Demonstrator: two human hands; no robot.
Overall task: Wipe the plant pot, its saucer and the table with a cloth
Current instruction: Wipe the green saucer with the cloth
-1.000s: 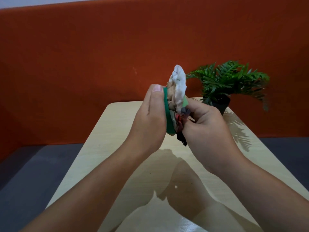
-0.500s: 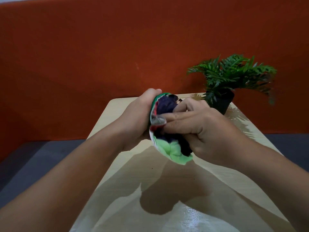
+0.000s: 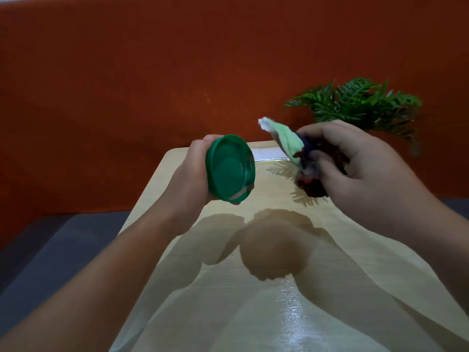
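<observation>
Saucer up, cloth apart!
Left hand (image 3: 189,171) grips the round green plastic saucer (image 3: 229,168) by its rim, light and rigid; right hand (image 3: 355,168) clutches the soft bunched multicoloured cloth (image 3: 291,146).

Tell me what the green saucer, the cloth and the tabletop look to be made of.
Saucer: likely plastic, glossy, with bright highlights along its rim. Cloth: soft fabric, matte, crumpled in folds, pale green with darker patches. Table: pale wood-grain look, perhaps laminate, smooth and shiny, mirroring light and shadows.

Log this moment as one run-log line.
left hand: holds green saucer | right hand: grips cloth | apart, above table
</observation>
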